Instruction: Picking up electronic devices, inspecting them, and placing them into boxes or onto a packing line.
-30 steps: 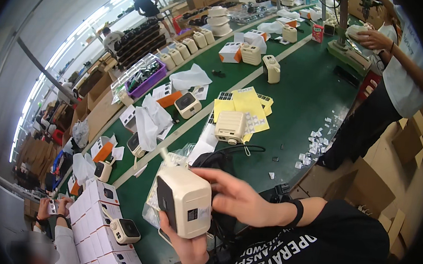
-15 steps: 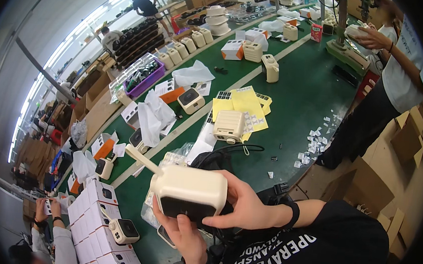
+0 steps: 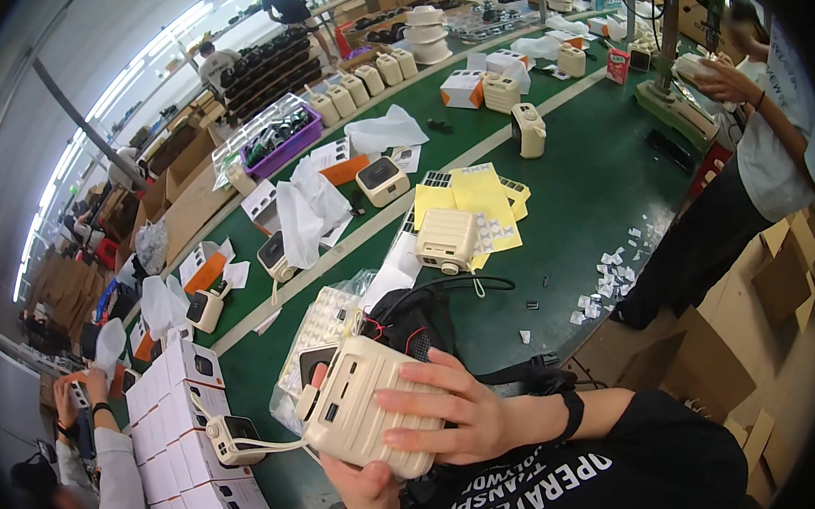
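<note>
The cream device (image 3: 362, 404) is held between the person's two hands, raised over the near edge of the green bench (image 3: 575, 191). The left hand (image 3: 360, 490) cups it from below, partly closed, with the thumb pressed along the lower edge and fingertips showing at its left side. The right hand (image 3: 443, 410) lies half open over the ribbed face, its fingers spread slightly apart and flat on the ribs; its thumb is hidden. The ribbed face turns up toward the camera, and the narrow side with the ports faces left, toward the stack of white boxes (image 3: 184, 436) at the bench's near left corner. The ribs run roughly up and down the view; with the fingers covering so much, the long axis cannot be told. Just beyond the device lie a clear plastic bag (image 3: 289, 394) and a black bag (image 3: 393, 313).
</note>
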Motion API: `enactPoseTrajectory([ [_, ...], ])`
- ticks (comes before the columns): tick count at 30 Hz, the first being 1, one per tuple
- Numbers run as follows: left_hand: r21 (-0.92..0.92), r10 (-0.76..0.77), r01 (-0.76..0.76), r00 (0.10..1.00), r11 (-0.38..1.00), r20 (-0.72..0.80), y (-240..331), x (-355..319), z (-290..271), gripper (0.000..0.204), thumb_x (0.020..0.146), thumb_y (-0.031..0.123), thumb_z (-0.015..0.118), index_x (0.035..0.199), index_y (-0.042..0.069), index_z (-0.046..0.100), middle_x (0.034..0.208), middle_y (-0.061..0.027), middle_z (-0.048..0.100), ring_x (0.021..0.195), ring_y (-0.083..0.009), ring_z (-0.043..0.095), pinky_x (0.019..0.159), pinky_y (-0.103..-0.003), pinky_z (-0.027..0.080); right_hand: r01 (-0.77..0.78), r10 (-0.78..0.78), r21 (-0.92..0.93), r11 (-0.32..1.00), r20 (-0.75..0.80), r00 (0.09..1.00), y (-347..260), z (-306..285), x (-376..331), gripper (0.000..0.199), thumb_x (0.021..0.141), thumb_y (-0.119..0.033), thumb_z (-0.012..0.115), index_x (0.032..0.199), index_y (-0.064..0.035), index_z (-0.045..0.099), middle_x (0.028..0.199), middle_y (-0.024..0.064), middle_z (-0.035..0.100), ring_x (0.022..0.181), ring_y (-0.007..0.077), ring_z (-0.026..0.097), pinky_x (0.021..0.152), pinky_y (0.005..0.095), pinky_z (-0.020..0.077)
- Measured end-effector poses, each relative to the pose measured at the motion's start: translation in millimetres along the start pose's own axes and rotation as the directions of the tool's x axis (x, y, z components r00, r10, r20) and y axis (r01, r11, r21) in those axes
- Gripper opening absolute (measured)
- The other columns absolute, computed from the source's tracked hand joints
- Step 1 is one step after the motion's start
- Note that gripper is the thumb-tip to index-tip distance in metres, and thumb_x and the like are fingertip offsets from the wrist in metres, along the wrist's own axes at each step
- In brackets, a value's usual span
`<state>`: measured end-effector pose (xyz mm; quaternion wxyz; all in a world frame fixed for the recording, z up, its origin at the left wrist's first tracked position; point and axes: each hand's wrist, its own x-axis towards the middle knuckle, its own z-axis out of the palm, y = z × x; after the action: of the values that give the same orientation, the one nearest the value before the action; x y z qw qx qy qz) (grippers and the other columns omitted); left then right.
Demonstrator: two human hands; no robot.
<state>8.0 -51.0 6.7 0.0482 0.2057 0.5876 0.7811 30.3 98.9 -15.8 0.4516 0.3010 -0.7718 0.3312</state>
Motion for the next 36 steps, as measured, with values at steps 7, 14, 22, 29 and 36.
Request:
enactPoseTrajectory([
  [7,-0.470,-0.175,0.155,0.984,0.869,0.001,-12.6,0.2,-8.4,0.099,0.056,0.030,0.066,0.136,-0.002,0.017,0.126,-0.0237,0.038,0.112,-0.0333,0.047,0.094,-0.041,0.040,-0.282,0.275,0.613,0.738,0.109,0.955,0.9,-26.2,28.9,0.066,0.085,-0.029,0.057,0.134,0.0036,0.027,0.139,0.0215,0.027,0.131,0.0321,0.021,0.105,0.0420,0.0169],
  [14,-0.425,-0.107,0.077,0.993,0.902,-0.048,-19.9,0.3,10.9,0.097,0.054,0.034,0.066,0.133,-0.003,0.023,0.124,-0.0236,0.040,0.111,-0.0327,0.047,0.095,-0.041,0.040,-0.509,0.486,0.747,0.427,0.285,0.826,14.6,-25.8,40.9,0.030,0.086,-0.010,0.053,0.113,-0.0005,0.045,0.119,0.0133,0.045,0.113,0.0203,0.045,0.094,0.0332,0.0356],
  [22,-0.523,-0.219,0.210,0.975,0.826,0.044,-17.1,8.4,-18.6,0.095,0.054,0.031,0.064,0.134,-0.001,0.023,0.124,-0.0240,0.041,0.110,-0.0322,0.049,0.094,-0.041,0.042,-0.574,0.642,0.819,-0.002,0.441,0.627,28.1,4.9,41.2,0.033,0.096,-0.021,0.036,0.092,0.0011,0.061,0.099,0.0092,0.059,0.091,0.0130,0.053,0.085,0.0266,0.0412],
  [29,-0.311,-0.274,0.292,0.956,0.904,0.104,-15.3,15.2,-38.6,0.101,0.061,0.040,0.062,0.141,0.010,0.009,0.128,-0.0218,0.038,0.111,-0.0333,0.047,0.091,-0.043,0.043,-0.815,0.526,0.200,0.544,0.676,0.517,35.6,-9.8,59.7,0.046,0.076,-0.031,0.068,0.110,-0.0017,0.058,0.095,0.0091,0.061,0.079,0.0120,0.055,0.068,0.0242,0.0443],
  [36,-0.142,-0.219,0.220,0.976,0.965,0.025,-29.8,45.2,-29.4,0.081,0.081,0.038,0.057,0.140,0.006,0.011,0.130,-0.0183,0.034,0.114,-0.0355,0.045,0.090,-0.042,0.043,-0.743,0.732,0.205,0.637,0.142,0.667,187.0,-40.0,84.1,0.044,0.071,-0.042,0.066,0.088,-0.0011,0.065,0.080,0.0133,0.065,0.074,0.0202,0.062,0.068,0.0301,0.0472],
])
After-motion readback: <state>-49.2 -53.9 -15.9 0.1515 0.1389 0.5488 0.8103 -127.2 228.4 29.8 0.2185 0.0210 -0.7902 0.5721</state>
